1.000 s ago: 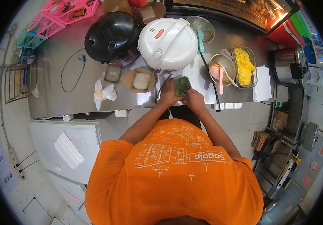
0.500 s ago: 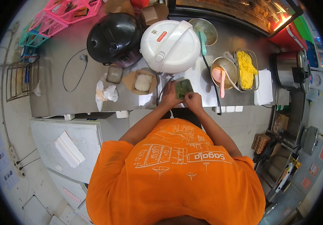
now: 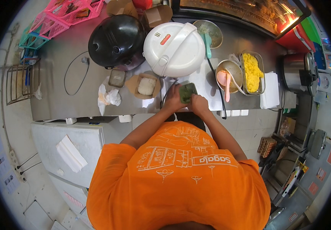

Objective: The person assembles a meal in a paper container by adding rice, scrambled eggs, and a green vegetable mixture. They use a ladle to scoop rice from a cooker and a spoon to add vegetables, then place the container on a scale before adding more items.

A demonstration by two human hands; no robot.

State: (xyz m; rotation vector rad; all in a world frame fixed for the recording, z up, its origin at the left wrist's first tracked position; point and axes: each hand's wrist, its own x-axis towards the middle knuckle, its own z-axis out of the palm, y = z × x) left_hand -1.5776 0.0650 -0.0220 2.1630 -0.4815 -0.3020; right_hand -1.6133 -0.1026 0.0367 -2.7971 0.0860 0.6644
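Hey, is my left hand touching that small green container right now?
Touching: in the head view, your left hand lies against the left side of the small green container, with no gap between them.

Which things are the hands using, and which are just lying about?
In use:
- left hand
- right hand
- small rectangular see-through container with green contents
- perhaps the open brown cardboard box of white rice

Probably just lying about:
- crumpled, stained white paper
- grey cable with plug

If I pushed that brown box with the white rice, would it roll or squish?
The brown box probably won't roll, since it seems to sit flat on the counter. Its sides look like thin card, so squeezing might bend them. The top is open, so tipping it could spill the white rice.
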